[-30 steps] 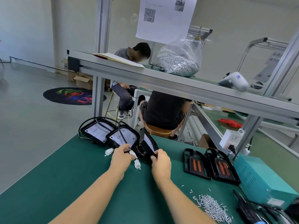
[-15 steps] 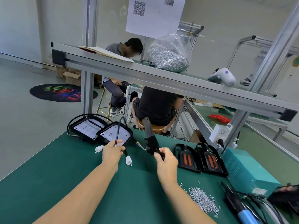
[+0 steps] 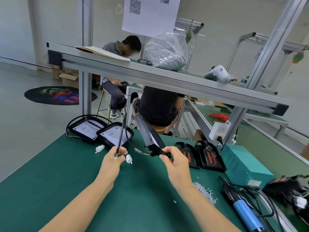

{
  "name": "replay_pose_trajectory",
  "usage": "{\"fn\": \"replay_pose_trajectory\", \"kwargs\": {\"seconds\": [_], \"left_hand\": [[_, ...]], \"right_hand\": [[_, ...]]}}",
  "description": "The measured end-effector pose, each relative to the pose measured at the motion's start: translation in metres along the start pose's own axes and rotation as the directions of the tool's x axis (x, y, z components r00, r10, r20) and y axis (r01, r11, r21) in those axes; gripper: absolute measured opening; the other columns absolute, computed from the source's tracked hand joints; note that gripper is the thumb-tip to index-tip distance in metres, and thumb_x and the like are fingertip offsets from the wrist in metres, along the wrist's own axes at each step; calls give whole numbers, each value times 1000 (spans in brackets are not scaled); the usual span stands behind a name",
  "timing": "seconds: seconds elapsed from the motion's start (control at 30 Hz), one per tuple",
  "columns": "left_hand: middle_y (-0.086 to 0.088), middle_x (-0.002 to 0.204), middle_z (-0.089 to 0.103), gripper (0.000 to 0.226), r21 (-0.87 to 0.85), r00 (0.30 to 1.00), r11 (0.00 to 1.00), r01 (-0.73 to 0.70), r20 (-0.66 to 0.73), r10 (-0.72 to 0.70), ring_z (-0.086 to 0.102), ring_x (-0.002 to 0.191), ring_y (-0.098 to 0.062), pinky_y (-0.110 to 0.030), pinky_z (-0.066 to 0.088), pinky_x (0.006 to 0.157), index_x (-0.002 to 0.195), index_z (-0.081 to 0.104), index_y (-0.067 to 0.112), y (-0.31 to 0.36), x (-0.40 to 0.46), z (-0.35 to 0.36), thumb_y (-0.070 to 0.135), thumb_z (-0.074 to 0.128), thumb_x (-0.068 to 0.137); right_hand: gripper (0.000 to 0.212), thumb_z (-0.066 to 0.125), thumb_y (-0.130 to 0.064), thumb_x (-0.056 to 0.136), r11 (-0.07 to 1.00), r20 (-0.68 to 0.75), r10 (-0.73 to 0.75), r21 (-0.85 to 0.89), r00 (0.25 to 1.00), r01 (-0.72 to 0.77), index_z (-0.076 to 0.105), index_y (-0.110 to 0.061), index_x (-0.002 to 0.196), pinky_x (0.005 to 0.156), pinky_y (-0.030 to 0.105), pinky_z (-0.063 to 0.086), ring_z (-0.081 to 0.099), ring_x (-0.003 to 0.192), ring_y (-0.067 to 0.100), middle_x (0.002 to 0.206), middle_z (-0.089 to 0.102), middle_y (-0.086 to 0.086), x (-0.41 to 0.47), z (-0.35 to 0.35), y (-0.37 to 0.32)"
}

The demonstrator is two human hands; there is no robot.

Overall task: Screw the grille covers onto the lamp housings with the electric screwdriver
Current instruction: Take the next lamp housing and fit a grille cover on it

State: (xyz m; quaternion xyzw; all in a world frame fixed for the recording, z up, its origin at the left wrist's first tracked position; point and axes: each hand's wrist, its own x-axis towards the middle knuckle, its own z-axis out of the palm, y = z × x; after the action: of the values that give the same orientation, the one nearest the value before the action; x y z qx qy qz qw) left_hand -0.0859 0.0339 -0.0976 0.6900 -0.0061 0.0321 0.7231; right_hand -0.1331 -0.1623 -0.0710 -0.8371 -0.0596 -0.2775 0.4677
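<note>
The right hand (image 3: 173, 162) pinches a lamp housing (image 3: 148, 134) by its lower end, held edge-on above the tabletop (image 3: 66, 173), long axis tilting up and away leftward, while the left hand (image 3: 115, 158) pinches its cable (image 3: 121, 133); grille covers (image 3: 199, 154) lie nearer the right hand.

The table mat (image 3: 50, 181) is dark green. The lamp housings (image 3: 115, 134) are black with white panels, and the grille covers (image 3: 209, 156) black with orange strips. The screws (image 3: 203, 192) are silver, the connector (image 3: 129, 159) white, and the control box (image 3: 242, 164) teal. The electric screwdriver (image 3: 242, 208) is black with a blue grip. The round floor mat (image 3: 55, 95) is black with a multicoloured pattern.
</note>
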Motion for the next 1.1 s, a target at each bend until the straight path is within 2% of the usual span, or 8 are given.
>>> {"fn": "replay_pose_trajectory", "kwargs": {"seconds": [0.13, 0.23, 0.4, 0.47, 0.57, 0.73, 0.83, 1.1], "left_hand": [[3, 104, 67, 28, -15, 993, 995, 100, 68, -99, 57, 90, -16, -30, 35, 70, 108, 59, 20, -19, -19, -10, 0, 44, 94], [-1, 96, 69, 25, -160, 982, 969, 187, 71, -177, 60, 84, -18, -32, 41, 73, 100, 64, 16, -23, -32, -13, 10, 40, 100], [-12, 103, 67, 46, -523, 922, 762, 382, 165, -350, 62, 94, -26, -41, 48, 85, 106, 63, 6, -15, -43, -28, 42, 35, 101], [-14, 99, 70, 53, -492, 906, 761, 424, 223, -360, 67, 88, -27, -40, 49, 79, 103, 65, 4, -13, -46, -34, 49, 39, 97], [-13, 95, 73, 35, -381, 886, 802, 460, 253, -388, 69, 81, -25, -39, 52, 79, 103, 68, 5, -13, -51, -34, 35, 53, 91], [-12, 78, 73, 14, -251, 866, 829, 500, 143, -479, 69, 62, -23, -34, 54, 62, 94, 66, 1, -11, -49, -26, 11, 61, 87], [-12, 71, 70, 2, -192, 877, 857, 478, 55, -477, 66, 58, -25, -34, 50, 59, 87, 60, 1, -15, -49, -18, 3, 59, 89], [-13, 64, 66, 12, -164, 910, 901, 403, -32, -413, 60, 61, -27, -33, 47, 59, 78, 57, 1, -22, -59, -10, -2, 56, 89]], "right_hand": [[11, 65, -1, 88, 991, 183, -100, -67, 978, 114, 63, -11, 92, 72, 10, 38, 51, 77, -1, 86, 62, -5, -26, -8, 0], [7, 62, -4, 89, 956, 297, -215, -131, 930, 263, 63, -6, 96, 79, 17, 43, 54, 85, 6, 94, 62, 0, -49, -14, 5], [8, 59, -4, 89, 917, 404, -276, -161, 872, 365, 63, -4, 96, 84, 29, 48, 58, 91, 18, 99, 63, 4, -71, -24, 9], [10, 60, 1, 89, 900, 444, -286, -181, 849, 397, 63, -4, 97, 84, 33, 49, 59, 92, 22, 100, 63, 5, -75, -30, 10], [13, 58, 3, 88, 859, 496, -311, -219, 811, 463, 65, -4, 98, 86, 36, 49, 60, 96, 23, 103, 64, 6, -81, -38, 10], [23, 45, -3, 88, 803, 557, -317, -273, 768, 529, 65, -3, 100, 87, 38, 51, 60, 101, 28, 108, 64, 10, -82, -48, 5], [32, 45, 11, 78, 786, 569, -307, -300, 763, 540, 66, -1, 98, 83, 42, 54, 61, 103, 31, 110, 64, 13, -83, -54, 9], [48, 41, 13, 58, 793, 495, -361, -284, 790, 539, 67, -8, 93, 86, 33, 49, 60, 99, 23, 99, 66, 3, -83, -56, 10]]}}
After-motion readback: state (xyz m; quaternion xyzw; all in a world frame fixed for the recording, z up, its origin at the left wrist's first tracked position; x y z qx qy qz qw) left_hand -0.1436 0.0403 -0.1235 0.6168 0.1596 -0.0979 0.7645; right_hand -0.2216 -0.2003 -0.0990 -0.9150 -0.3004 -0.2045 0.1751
